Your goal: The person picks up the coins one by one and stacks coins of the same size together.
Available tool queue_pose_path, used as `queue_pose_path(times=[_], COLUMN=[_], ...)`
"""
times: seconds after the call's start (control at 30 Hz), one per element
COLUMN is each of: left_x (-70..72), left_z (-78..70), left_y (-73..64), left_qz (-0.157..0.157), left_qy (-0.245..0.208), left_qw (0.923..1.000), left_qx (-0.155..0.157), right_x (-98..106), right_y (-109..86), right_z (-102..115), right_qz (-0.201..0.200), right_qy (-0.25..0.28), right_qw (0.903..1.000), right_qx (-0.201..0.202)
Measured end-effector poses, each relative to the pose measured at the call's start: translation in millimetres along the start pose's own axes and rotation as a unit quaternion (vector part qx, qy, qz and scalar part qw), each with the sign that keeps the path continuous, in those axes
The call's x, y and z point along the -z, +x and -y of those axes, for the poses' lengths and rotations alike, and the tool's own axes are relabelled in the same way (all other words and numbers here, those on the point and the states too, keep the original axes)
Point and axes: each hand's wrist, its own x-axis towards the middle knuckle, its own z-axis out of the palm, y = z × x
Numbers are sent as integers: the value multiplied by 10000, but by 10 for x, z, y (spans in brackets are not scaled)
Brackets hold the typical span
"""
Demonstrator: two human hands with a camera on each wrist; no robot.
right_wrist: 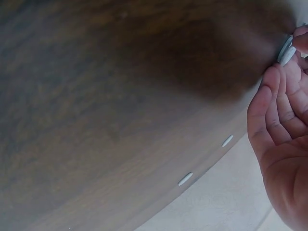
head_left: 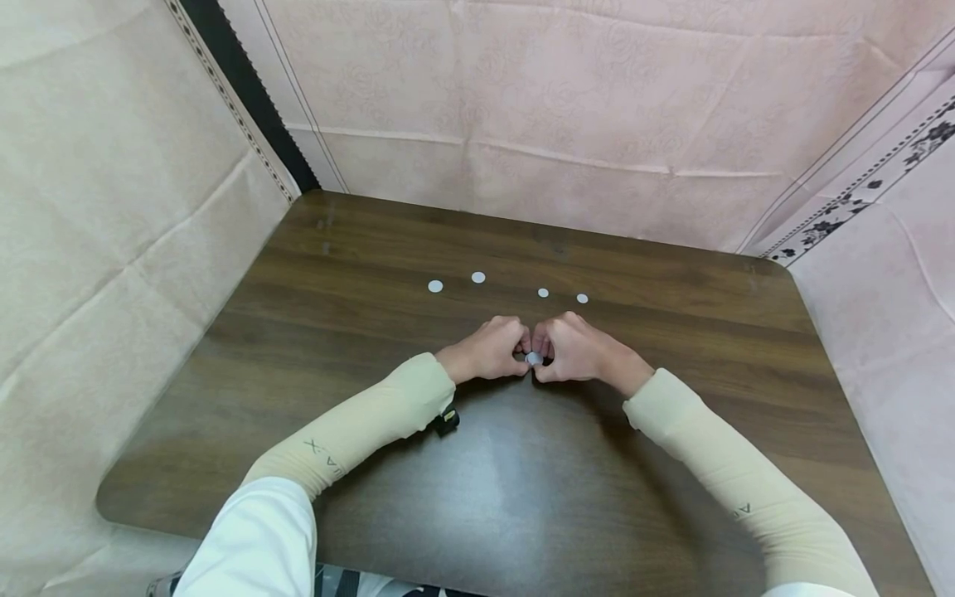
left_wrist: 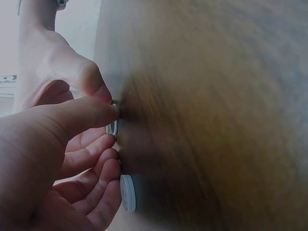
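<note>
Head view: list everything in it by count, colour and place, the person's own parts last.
Table: one, dark brown, centre
Loose discs: four, white, uneven row on the table's far half
Held disc: at least one, white, between the fingertips
Cloth: count unclear, pale pink to cream, left of, behind and right of the table
Strip: one, black, far left corner
Small item: one, mostly black, beside the left wrist, identity unclear
Shirt sleeves: two, white, bottom edge, right one barely showing
Cream sleeves: two, cream, forearms
Left hand: one, bare, pinching the held disc
Right hand: one, bare, pinching it too
</note>
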Motion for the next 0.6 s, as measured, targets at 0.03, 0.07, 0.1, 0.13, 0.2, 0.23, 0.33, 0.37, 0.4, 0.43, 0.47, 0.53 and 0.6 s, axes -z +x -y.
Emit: queue_pose_path(times=[0.03, 0.07, 0.1, 0.13, 0.2, 0.23, 0.33, 0.37, 0.4, 0.43, 0.47, 0.53, 0.6], left_x=[0, -1, -4, -5, -8, -9, -11, -11, -10, -8, -9, -7, -6], left_z=[1, 2, 5, 8, 13, 15, 22, 24, 26, 28, 32, 34, 34], left_y=[1, 2, 3, 3, 2, 1, -1, -1, -1, -2, -2, -4, -7], left_qz=[3, 1, -2, -7, -7, -9, -23, -29, -31, -37, -38, -33, -24], left_qy=[0, -9, -1, -1, -5, -11, -8, -4, -8, 1, 8, 13, 19], left_qw=[10000, 10000, 10000, 10000, 10000, 10000, 10000, 10000, 10000, 10000, 10000, 10000, 10000], left_qx=[2, 0, 0, -4, -5, -10, -32, -42, -46, -57, -62, -65, -64], right_x=[0, 1, 1, 3, 5, 6, 7, 7, 8, 9, 10, 14, 17], right_y=[1, 2, 2, 3, 5, 6, 9, 11, 12, 12, 12, 9, 4], right_z=[-1, -2, -3, -3, -3, -2, 0, 1, 3, 5, 6, 11, 11], right_qz=[1, 3, 9, 12, 19, 23, 43, 45, 50, 54, 55, 58, 61], right_qy=[11, 8, 12, 4, -5, -4, 2, 16, 20, 41, 53, 86, 111], right_qw=[10000, 10000, 10000, 10000, 10000, 10000, 10000, 10000, 10000, 10000, 10000, 9999, 9999], right_qx=[-1, -4, -8, -4, 12, 18, 30, 33, 38, 43, 48, 69, 88])
